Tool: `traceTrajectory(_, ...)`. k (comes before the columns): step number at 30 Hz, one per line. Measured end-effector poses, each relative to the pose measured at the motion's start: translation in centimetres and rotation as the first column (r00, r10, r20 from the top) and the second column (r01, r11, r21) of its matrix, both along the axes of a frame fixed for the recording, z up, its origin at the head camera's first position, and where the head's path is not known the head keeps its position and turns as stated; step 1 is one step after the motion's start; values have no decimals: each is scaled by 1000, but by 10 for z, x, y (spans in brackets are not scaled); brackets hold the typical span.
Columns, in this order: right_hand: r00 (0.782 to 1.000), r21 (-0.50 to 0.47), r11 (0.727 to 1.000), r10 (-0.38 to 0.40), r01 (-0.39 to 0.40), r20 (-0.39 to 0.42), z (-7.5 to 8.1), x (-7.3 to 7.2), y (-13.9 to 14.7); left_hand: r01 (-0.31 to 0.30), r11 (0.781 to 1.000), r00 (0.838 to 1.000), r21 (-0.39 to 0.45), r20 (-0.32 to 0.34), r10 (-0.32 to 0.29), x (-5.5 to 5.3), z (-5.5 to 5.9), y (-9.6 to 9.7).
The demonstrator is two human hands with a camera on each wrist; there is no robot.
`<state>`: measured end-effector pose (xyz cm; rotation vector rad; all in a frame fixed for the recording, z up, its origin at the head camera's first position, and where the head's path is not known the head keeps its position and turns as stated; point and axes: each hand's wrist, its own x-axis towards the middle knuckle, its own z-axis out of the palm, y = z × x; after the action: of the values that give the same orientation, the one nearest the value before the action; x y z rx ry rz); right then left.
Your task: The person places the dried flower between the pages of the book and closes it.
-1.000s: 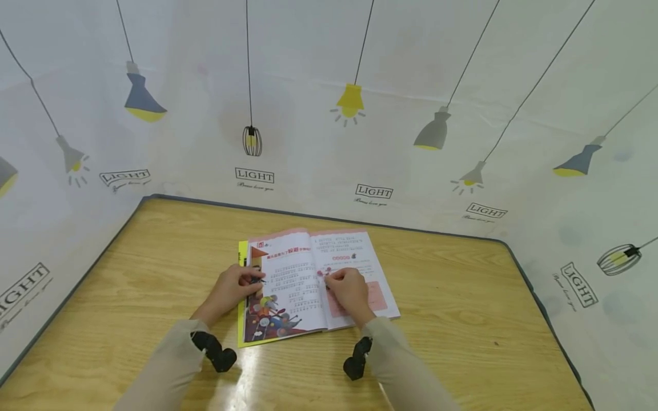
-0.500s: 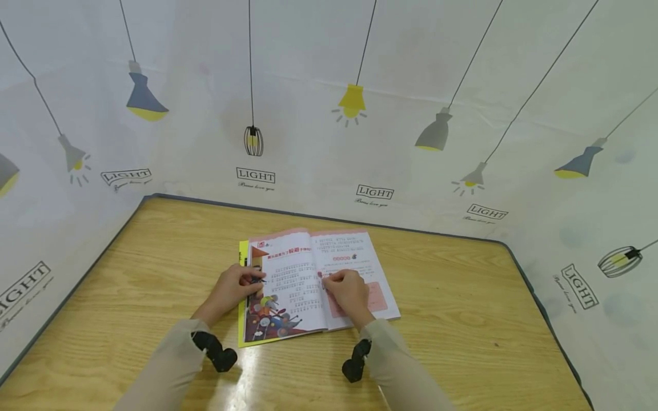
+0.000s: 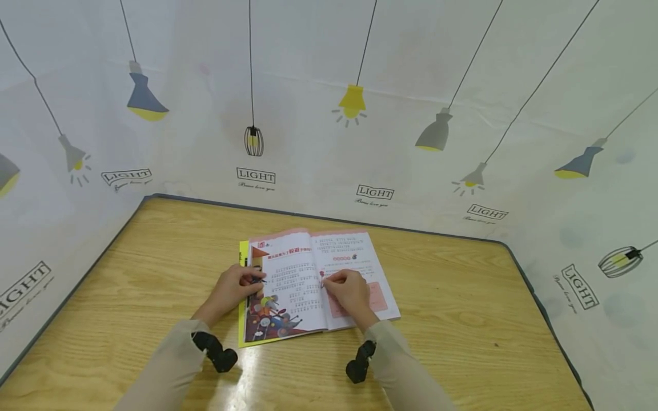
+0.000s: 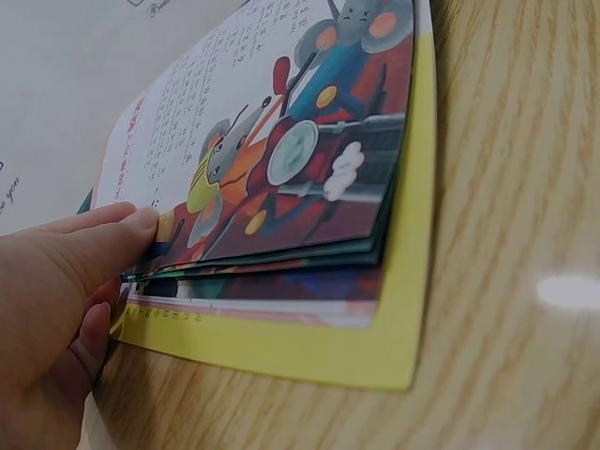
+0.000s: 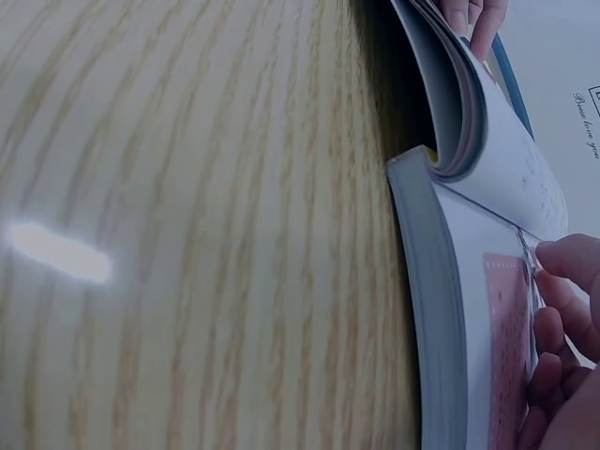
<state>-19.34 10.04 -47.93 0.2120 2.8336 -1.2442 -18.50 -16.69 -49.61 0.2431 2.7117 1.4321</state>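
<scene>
An open book (image 3: 295,285) with a yellow cover (image 3: 243,337) lies on the table, a colourful cartoon on its left page. My left hand (image 3: 233,288) holds the left edge. In the left wrist view its thumb (image 4: 141,222) presses on top of the pages, with other fingers lower at the edge. My right hand (image 3: 350,290) is over the right page beside the centre fold. Its thumb and forefinger pinch a thin, shiny, slender thing (image 5: 525,246), whose kind I cannot tell. The left-hand pages bow up near the fold in the right wrist view.
The wooden table (image 3: 452,319) extends around the book, with a dark edging (image 3: 329,218) along its back. A white backdrop (image 3: 303,165) printed with hanging lamps stands behind and at both sides. Black wrist cameras (image 3: 220,357) hang below the sleeves.
My right hand's fingertips have shifted slightly beside the fold, moving a little toward me. The left hand and the book have stayed in place.
</scene>
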Motion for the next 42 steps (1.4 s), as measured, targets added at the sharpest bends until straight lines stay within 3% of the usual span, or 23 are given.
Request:
traceTrajectory(8,999,-81,996,26,-28,-28,-3,-2,20,1,1000,1000,6,0,-1,0,0,1)
traceTrajectory(11,998,-64,997,51,-53,-42,-5,-4,33,-13,1000,1000,10,-3,13,2,-2,1)
traceTrajectory(14,996,-60,995,82,-85,-44,-6,-6,48,-53,999,998,0,-14,53,4,-3,4)
traceTrajectory(19,996,-54,995,87,-87,1,-4,-9,78,-170,984,985,-59,-47,167,10,-2,12)
traceTrajectory(24,996,-31,996,79,-78,32,-5,-10,111,-288,946,957,-146,-70,281,18,0,18)
traceTrajectory(29,994,-57,993,104,-102,30,-8,-10,135,-391,883,920,-261,-80,384,26,3,19)
traceTrajectory(33,992,-72,990,125,-123,34,-10,-9,143,-423,850,903,-315,-74,422,28,6,20)
traceTrajectory(42,990,-105,984,143,-143,-2,-14,-7,147,-486,799,868,-354,-91,488,32,4,24)
